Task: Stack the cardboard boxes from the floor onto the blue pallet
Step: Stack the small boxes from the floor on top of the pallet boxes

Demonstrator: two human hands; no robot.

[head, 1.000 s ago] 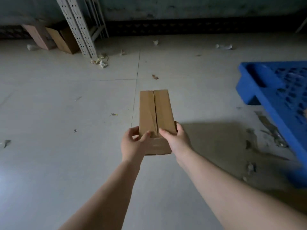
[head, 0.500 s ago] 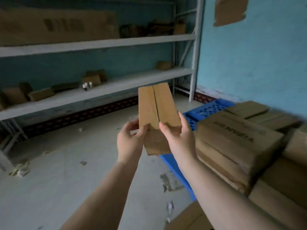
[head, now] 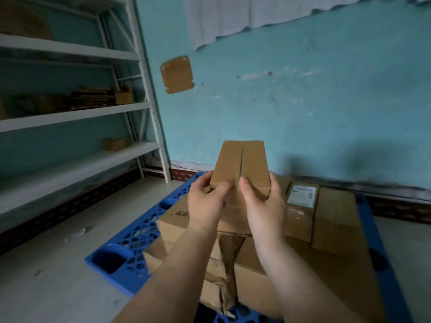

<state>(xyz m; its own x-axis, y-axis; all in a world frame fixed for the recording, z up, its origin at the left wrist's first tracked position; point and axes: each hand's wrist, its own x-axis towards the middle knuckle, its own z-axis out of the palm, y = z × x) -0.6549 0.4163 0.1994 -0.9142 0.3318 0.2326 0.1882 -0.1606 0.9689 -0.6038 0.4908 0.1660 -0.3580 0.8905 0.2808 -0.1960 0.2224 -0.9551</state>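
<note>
I hold a small brown cardboard box point(head: 241, 163) in the air with both hands, its flap seam facing up. My left hand point(head: 206, 205) grips its near left corner and my right hand point(head: 263, 202) its near right corner. Below it lies the blue pallet point(head: 130, 243), which carries a stack of several cardboard boxes point(head: 326, 229). One of these boxes bears a white label point(head: 301, 194). The held box hangs above the stack's far left part, apart from it.
White metal shelving point(head: 77, 115) with a few cardboard items stands at the left. A turquoise wall point(head: 303, 101) rises right behind the pallet, with a cardboard piece point(head: 177, 74) stuck on it. Bare grey floor point(head: 46, 276) lies left of the pallet.
My view has swung from the open floor round to the pallet. Both hands have carried the small box along, and it now hangs over the stacked boxes.
</note>
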